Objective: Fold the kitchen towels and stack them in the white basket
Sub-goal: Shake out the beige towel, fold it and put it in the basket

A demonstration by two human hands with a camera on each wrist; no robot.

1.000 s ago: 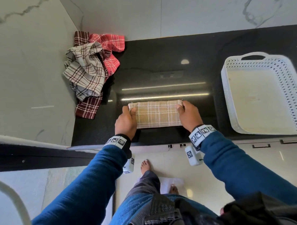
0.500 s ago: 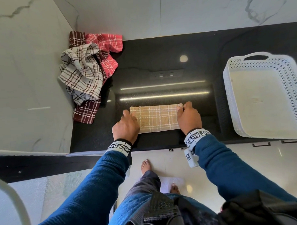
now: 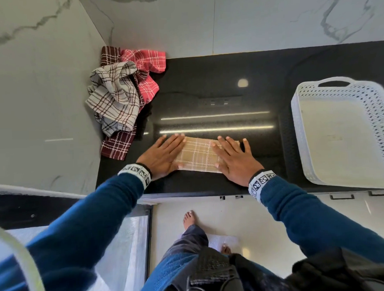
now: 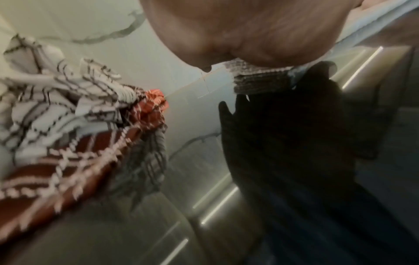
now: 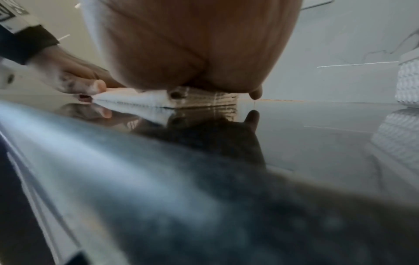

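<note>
towel pile (image 3: 121,100) left, white basket (image 3: 344,134) right

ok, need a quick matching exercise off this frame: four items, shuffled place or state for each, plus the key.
Items
1. tan plaid towel
2. white basket
3. unfolded towel pile
4. left hand

States
A. heaped in the counter's back left corner
B. flat, pressing the tan towel's left end
C. folded, lying under both palms
D. right side of the counter, no towels inside

Pairs: 1-C, 2-D, 3-A, 4-B
</note>
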